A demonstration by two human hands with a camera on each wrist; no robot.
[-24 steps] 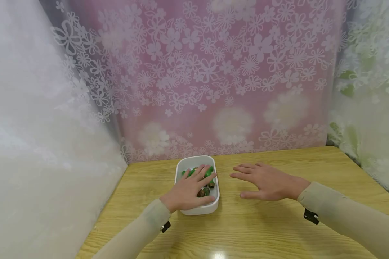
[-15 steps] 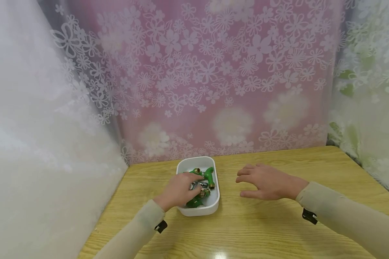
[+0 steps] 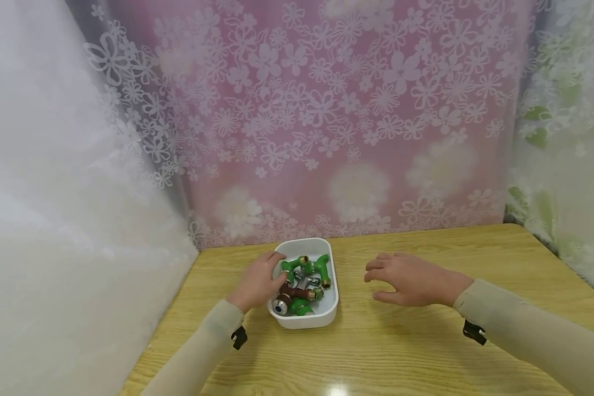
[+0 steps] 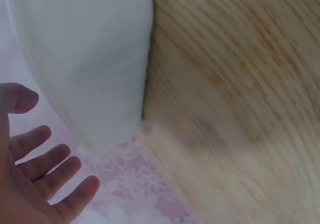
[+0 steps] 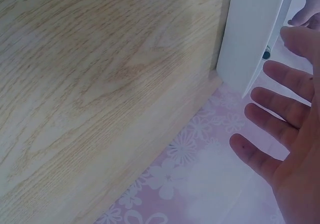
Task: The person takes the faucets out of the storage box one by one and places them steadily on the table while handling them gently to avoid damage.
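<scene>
"Sitting on the table (image 3: 376, 341), toward its far edge, is a white tray (image 3: 307, 323). What's in it?"

"Plumbing fittings, jumbled together. At the far end a brass-ended green fitting (image 3: 292, 265) lies on the left, and a branched green fitting (image 3: 322, 268) stretches along the right wall."

"And nearer?"

"A chrome fitting (image 3: 306, 282) about the middle, then a brown tap (image 3: 294, 292) whose round chrome knob (image 3: 279, 306) sits in the near left corner. Just right of that is a rounded green fitting (image 3: 301, 307)."

"Where's the person's left hand (image 3: 256, 283)?"

"At the tray's left side, fingers loosely bent, gripping nothing. From the head camera the fingertips overlap the rim; I can't tell whether they touch it."

"The right hand (image 3: 416, 280)?"

"Over the table to the right, well apart from the tray. Its relaxed fingers point left, and it holds nothing either."

"What's around the table?"

"A pink flowered curtain (image 3: 326, 110) along the far edge, a white sheet (image 3: 79, 220) on the left, and a leaf-patterned curtain (image 3: 564, 165) on the right."
</scene>
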